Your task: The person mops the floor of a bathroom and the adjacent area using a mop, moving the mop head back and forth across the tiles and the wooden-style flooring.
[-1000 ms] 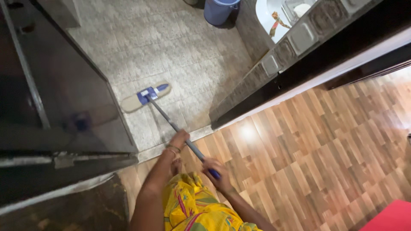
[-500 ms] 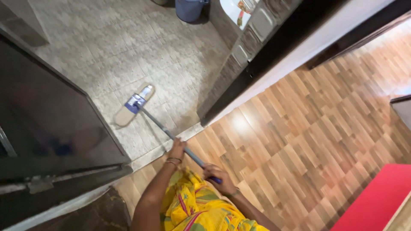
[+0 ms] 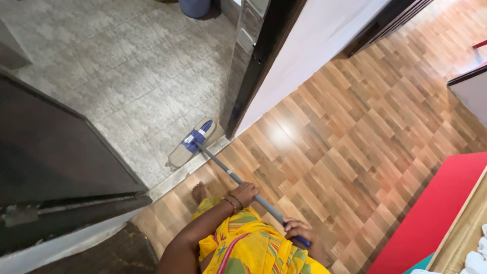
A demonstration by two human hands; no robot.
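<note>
I hold a flat mop with a grey pole [image 3: 223, 170] in both hands. My left hand [image 3: 244, 193] grips the pole at mid-length, with bangles on the wrist. My right hand [image 3: 299, 231] is closed on the blue grip at the pole's near end. The beige mop head [image 3: 192, 142], with a blue bracket, lies on the grey tiled floor [image 3: 116, 76] right at the threshold, beside the dark door frame [image 3: 258, 61]. My bare foot [image 3: 199, 192] stands on the wooden laminate floor [image 3: 355, 132]. I wear a yellow patterned garment [image 3: 248, 248].
A dark open door [image 3: 56, 152] stands at left. A blue bucket [image 3: 194, 7] sits at the far top on the tiles. A red mat [image 3: 436, 213] lies at lower right, next to a wooden edge [image 3: 464, 233]. A white wall face [image 3: 314, 35] runs above the laminate.
The mop head has been pulled back across the tiles toward the threshold and to the right. Both hands drew back toward my body. The view swung right, showing more laminate and red mat.
</note>
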